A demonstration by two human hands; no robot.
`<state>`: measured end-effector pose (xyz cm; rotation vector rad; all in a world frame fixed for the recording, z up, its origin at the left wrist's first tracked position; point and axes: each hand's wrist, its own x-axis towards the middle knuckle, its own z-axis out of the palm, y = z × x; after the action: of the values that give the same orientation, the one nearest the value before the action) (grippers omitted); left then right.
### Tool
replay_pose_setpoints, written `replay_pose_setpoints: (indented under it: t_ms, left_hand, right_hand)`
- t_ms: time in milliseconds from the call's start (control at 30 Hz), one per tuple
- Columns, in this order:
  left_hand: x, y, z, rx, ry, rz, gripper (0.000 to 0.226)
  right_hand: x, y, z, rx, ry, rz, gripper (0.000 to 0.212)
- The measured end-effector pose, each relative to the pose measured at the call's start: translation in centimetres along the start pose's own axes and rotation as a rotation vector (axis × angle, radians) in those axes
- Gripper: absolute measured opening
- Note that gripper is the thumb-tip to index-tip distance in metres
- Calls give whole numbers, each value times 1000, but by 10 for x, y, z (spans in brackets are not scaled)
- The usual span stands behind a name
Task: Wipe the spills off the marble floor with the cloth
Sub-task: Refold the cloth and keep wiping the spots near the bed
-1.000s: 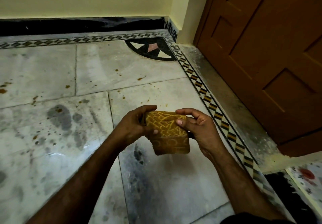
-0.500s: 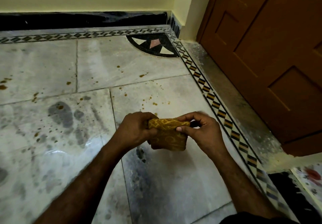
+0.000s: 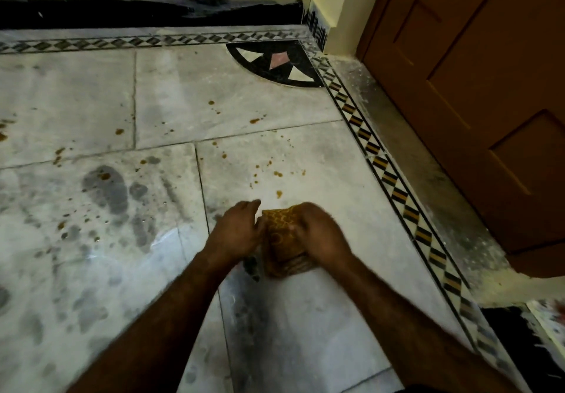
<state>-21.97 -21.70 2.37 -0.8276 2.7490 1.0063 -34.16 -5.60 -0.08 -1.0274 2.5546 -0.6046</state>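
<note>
A folded yellow-brown patterned cloth (image 3: 282, 241) is bunched between both hands low over the marble floor (image 3: 293, 316). My left hand (image 3: 237, 232) grips its left side, fingers curled. My right hand (image 3: 318, 235) covers its top and right side, palm down. Whether the cloth touches the floor is unclear because of blur. Small brown spill drops (image 3: 277, 174) dot the tile just beyond the cloth, and more brown spots (image 3: 253, 121) lie further out and to the left (image 3: 58, 155).
A brown wooden door (image 3: 477, 93) stands at the right behind a dusty grey threshold (image 3: 428, 178). A patterned tile border (image 3: 388, 175) runs along it. The yellow wall with a black skirting (image 3: 146, 12) closes the far side. Dark wet smudges (image 3: 107, 191) mark the left tiles.
Both hands have lowered the cloth toward the floor and bunched it tighter. My right hand has turned palm down over the cloth.
</note>
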Motion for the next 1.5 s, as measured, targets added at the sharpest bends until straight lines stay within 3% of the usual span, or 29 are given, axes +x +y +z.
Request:
replay_pose_setpoints:
  t_ms: [67,133,367,700,867,1000,1100,1300,1367,1500]
  left_hand:
    - [-10,-10,13,96,-37,60,55]
    - [-12,-31,35,222,-15,109,60]
    - [16,-64,61,383,130,147,66]
    - [52,-100,73,358,244,115,69]
    - [51,-102,75,345,319,127,66]
    - [51,-101,74,351,304,99,67]
    - [52,-101,75,359,313,94,66]
    - [51,-102,73,333,300,72,67]
    - [52,-101,73,318,300,55,68]
    - [51,-100,72,323,329,46,69]
  right_hand:
    - [-6,1,40,-233,45,-169,50]
    - [-14,2,65,-387,21,-212,58]
    - [-24,12,89,-403,124,-174,67]
    - [33,-7,99,-444,243,15,68]
    - [-17,23,95,-528,230,-300,61]
    - [8,41,83,-532,250,-111,61]
    - [57,13,92,-499,265,2,64]
    - [6,25,90,-551,158,-325,59]
    - [1,51,78,-577,232,-256,57]
    - [71,45,72,-458,313,164,64]
